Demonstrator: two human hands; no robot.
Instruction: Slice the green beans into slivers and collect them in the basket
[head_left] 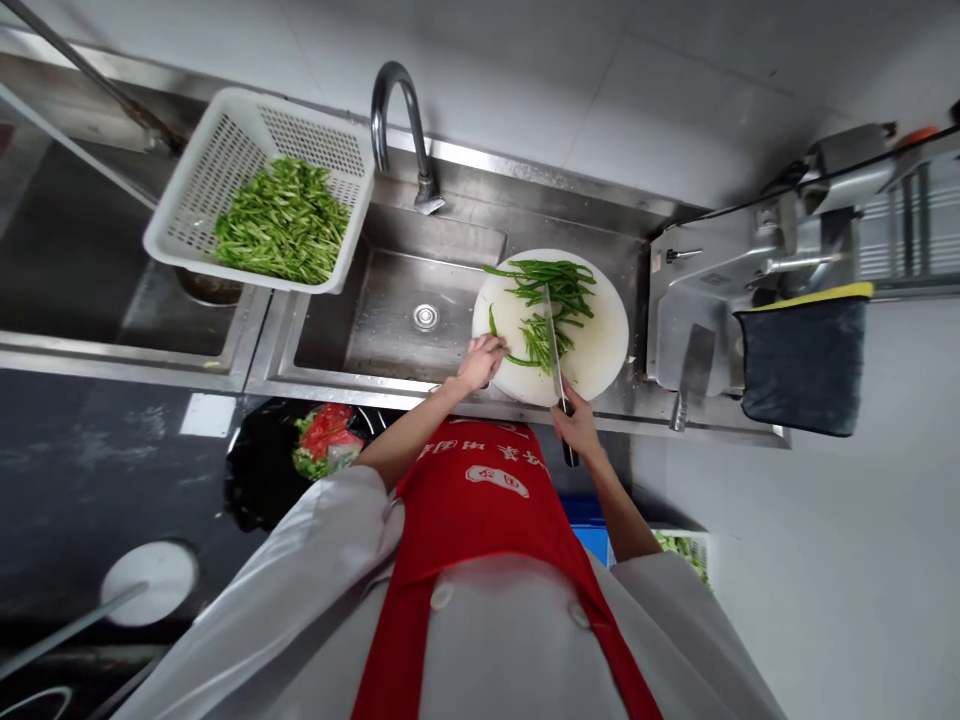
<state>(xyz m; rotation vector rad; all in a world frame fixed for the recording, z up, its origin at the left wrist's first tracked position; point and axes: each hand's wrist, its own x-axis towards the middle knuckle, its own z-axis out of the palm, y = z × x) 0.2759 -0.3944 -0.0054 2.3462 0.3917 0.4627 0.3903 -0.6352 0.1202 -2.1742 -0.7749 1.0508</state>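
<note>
A round white cutting board lies across the right edge of the sink. Long green peppers are bunched toward its far side, with sliced green pieces nearer me. My right hand is closed round the black handle of a kitchen knife, whose blade stands over the board beside the cut pieces. At the board's left edge, my left hand has its fingers curled together on the end of a thin green pepper; the fingertips partly hide it.
A white perforated basket of cut greens stands left of the sink, near the curved faucet. On the right are a metal slicing machine, a cleaver and a dark cloth. A black waste bag sits below left.
</note>
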